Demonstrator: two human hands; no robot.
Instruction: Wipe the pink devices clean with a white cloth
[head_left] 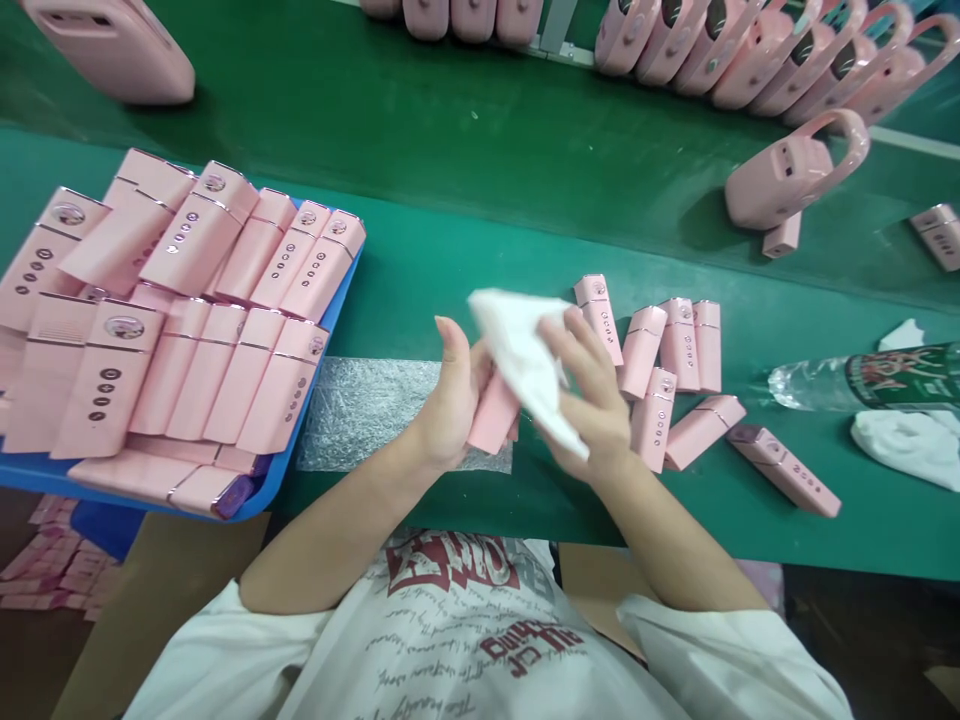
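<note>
My left hand grips a pink rectangular device, thumb pointing up and away from it. The far part of that device is hidden behind a white cloth. My right hand is closed on the cloth, which is draped over the device and slightly smeared by motion. Beneath my left hand a sheet of bubble wrap lies on the green table. Just right of my right hand several similar pink devices with chrome bands lie loosely grouped.
A blue tray heaped with pink devices stands at the left. To the right lie a plastic bottle and a crumpled white cloth. Pink handled units stand on the raised green shelf behind, with several more lined up further back.
</note>
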